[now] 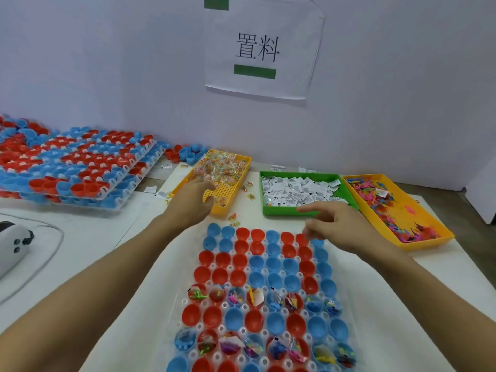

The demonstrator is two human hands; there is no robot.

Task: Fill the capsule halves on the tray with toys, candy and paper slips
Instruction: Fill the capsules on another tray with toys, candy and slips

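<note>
A clear tray (185, 300) in front of me holds rows of red and blue capsule halves (257, 267); two rows carry toys, candy and slips, the others are bare. My left hand (192, 196) reaches into the yellow candy bin (243, 162), fingers curled down among the wrapped candies (220, 166); what it holds is hidden. My right hand (335, 224) hovers over the tray's far right corner, just before the green bin (281, 212) of paper slips (298, 190), index finger extended, nothing visible in it. A yellow bin (418, 244) of small plastic toys (375, 196) stands at the right.
Stacked trays of filled red and blue capsule halves (72, 162) lie at the left rear. Loose capsule halves (185, 153) sit by the wall. A white device (13, 248) lies at the left edge. Stray candies (233, 218) and slips (165, 194) are scattered between the bins.
</note>
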